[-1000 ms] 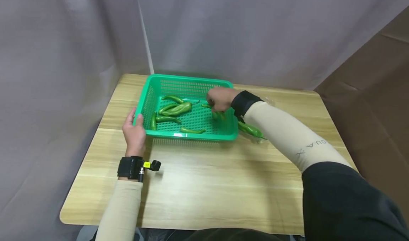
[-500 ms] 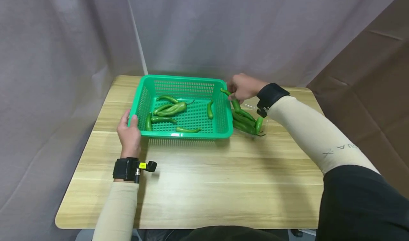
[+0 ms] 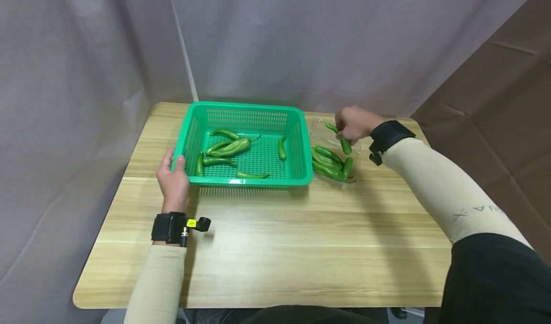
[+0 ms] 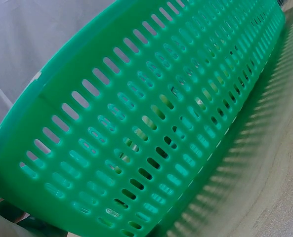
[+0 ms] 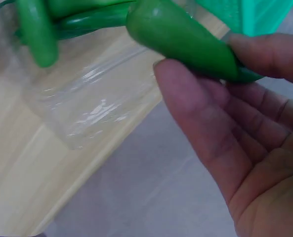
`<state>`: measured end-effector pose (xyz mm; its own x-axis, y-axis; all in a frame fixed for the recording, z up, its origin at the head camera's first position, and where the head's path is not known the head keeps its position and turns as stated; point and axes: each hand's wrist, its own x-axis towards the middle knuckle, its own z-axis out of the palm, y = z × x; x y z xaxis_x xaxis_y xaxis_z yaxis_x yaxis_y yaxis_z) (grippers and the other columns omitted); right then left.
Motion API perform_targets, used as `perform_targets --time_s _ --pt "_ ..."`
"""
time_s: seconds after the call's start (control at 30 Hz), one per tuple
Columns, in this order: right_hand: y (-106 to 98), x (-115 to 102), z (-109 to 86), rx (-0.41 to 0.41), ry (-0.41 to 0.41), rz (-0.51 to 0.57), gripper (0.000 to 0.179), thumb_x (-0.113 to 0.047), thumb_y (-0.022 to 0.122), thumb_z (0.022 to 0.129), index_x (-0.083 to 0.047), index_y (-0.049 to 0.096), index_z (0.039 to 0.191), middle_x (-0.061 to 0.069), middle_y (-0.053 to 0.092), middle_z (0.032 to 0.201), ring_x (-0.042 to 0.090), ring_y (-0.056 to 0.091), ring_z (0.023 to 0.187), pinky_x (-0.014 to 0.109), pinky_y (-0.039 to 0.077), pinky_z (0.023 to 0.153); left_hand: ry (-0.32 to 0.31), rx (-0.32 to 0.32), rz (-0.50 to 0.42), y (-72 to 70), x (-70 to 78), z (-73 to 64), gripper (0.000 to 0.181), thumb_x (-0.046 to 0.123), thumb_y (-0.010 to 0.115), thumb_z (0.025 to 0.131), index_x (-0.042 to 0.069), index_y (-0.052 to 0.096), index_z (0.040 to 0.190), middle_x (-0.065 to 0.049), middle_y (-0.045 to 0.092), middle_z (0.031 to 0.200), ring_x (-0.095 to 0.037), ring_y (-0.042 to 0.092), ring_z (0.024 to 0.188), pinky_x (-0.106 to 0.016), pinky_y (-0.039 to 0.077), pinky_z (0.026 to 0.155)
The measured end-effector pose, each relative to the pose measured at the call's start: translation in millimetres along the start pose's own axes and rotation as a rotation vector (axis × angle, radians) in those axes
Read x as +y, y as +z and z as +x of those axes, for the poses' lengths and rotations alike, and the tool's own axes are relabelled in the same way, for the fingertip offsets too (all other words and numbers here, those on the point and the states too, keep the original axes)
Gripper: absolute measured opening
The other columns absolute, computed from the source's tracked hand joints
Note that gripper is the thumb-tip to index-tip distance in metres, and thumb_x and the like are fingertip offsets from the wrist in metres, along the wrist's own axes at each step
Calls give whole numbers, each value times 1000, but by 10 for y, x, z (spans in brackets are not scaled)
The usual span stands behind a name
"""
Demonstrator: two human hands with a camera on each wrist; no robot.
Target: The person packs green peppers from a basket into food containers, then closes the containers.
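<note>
My left hand (image 3: pixel 174 183) grips the left end of a green plastic basket (image 3: pixel 275 182), thumb over the rim. Several green chili peppers (image 3: pixel 232 147) lie spread on the basket's floor. To the right of the basket, my right hand (image 3: pixel 356 122) pinches one green chili pepper (image 5: pixel 186 42) between thumb and fingers. That pepper is above a clear plastic tray (image 3: pixel 317 132), where several more chili peppers (image 3: pixel 329 170) lie in the near part. In the left wrist view the slotted basket wall (image 4: pixel 131 113) fills most of the frame, and the left hand is mostly hidden.
Basket and tray sit side by side toward the back of a wooden table (image 3: pixel 275 247). A grey curtain (image 3: pixel 292 42) hangs behind the back edge, and a brown cloth (image 3: pixel 495 99) hangs at the right.
From over the basket, my right hand has moved right to the tray, leaving a chili pepper at the basket's right end. It has picked up another pepper. My left hand keeps its grip.
</note>
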<state>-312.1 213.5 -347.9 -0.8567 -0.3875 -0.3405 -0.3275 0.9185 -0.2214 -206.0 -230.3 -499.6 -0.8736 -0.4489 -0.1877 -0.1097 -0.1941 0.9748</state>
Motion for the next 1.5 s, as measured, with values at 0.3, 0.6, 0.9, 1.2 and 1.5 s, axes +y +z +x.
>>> perform_targets --time_s 0.3,0.6,0.9,1.2,1.5 --pt "368 290 -53 -83 124 69 30 -3 64 96 13 61 121 25 70 95 23 74 62 34 65 58 2 8 -12 12 1 -10 50 17 49 110 14 42 160 -10 41 165 -23 42 150 -33 39 126" --pt "614 375 -76 -119 206 124 27 -13 70 99 13 65 108 23 71 90 23 75 63 36 66 61 24 -1 11 1 9 -28 50 19 49 111 14 42 160 -7 36 169 -20 33 156 -35 31 130" --pt "708 396 -111 -181 221 150 32 -22 64 104 9 68 98 10 66 69 17 68 58 33 64 60 28 -11 -4 10 6 -39 50 19 49 110 12 42 159 -9 40 166 -23 41 151 -34 37 127" --pt "750 454 -100 -220 180 220 52 0 62 97 11 47 146 25 65 103 18 66 68 33 63 64 26 -2 6 -1 -4 -27 49 20 50 110 15 44 159 -6 38 167 -21 38 153 -35 35 128" --pt "744 448 -98 -210 109 138 49 -5 71 95 15 56 138 32 71 118 20 74 75 35 65 70 22 -5 12 3 3 -30 51 20 49 110 14 41 160 -6 33 171 -21 33 156 -34 32 130"
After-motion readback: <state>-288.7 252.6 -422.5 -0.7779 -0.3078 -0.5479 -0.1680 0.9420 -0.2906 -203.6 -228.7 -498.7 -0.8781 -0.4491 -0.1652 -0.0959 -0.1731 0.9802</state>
